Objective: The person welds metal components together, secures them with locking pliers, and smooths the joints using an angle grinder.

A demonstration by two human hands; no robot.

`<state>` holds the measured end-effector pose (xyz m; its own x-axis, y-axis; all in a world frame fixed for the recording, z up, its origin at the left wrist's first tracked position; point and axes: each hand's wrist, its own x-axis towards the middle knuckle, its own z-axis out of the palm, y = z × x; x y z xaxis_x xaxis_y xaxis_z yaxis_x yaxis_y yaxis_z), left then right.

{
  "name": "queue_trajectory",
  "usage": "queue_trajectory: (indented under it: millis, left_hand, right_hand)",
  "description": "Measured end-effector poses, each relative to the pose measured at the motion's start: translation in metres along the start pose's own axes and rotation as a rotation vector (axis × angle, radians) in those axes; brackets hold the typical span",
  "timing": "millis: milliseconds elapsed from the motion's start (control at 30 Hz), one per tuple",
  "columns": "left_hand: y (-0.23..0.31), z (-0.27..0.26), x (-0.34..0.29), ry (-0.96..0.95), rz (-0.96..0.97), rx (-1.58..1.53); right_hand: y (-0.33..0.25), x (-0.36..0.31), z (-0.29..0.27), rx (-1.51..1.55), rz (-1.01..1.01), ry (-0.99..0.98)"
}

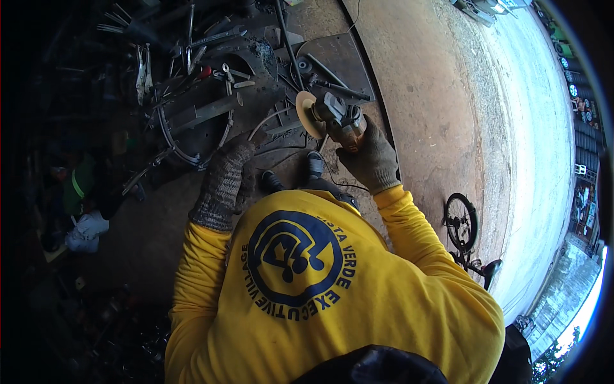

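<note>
My right hand (372, 159), in a knitted grey-brown work glove, is closed round the body of an angle grinder (347, 126). The grinder's tan disc (307, 115) points left, toward the workbench. On the other side, my left hand (225, 179) wears a dark, mottled knit glove with its fingers curled. From its fingertips a thin bent metal rod (268, 121) runs up and right, toward the disc. A small gap appears between the rod's far end and the disc. Hoop-shaped metal (229, 121) lies on the bench just beyond my left hand.
Wrenches (220, 36), locking pliers (144, 73) and steel bars crowd the dark workbench at the far left. A steel plate (345, 54) lies beyond the grinder. Cords trail below near my shoes (314, 164). A bicycle (462, 224) stands to the right.
</note>
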<state>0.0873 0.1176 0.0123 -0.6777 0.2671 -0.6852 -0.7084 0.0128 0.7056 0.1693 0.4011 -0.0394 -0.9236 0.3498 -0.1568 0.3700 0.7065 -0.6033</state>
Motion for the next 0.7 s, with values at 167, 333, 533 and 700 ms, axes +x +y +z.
queue_trajectory:
  millis: [167,333,533,700]
  left_hand:
    - [0.004,0.005,-0.001,0.042,-0.034,-0.009]
    - [0.004,0.005,0.0,0.092,-0.074,-0.02]
    - [0.008,0.012,-0.006,0.052,-0.012,0.025]
    - [0.007,0.007,-0.003,0.057,-0.013,0.024]
  right_hand:
    - [-0.003,0.0,0.0,0.012,-0.014,0.01]
    - [-0.003,0.002,0.001,0.049,-0.024,0.022]
    - [-0.001,0.003,0.004,0.032,-0.067,0.026]
    - [0.005,0.004,0.011,-0.03,-0.042,0.048]
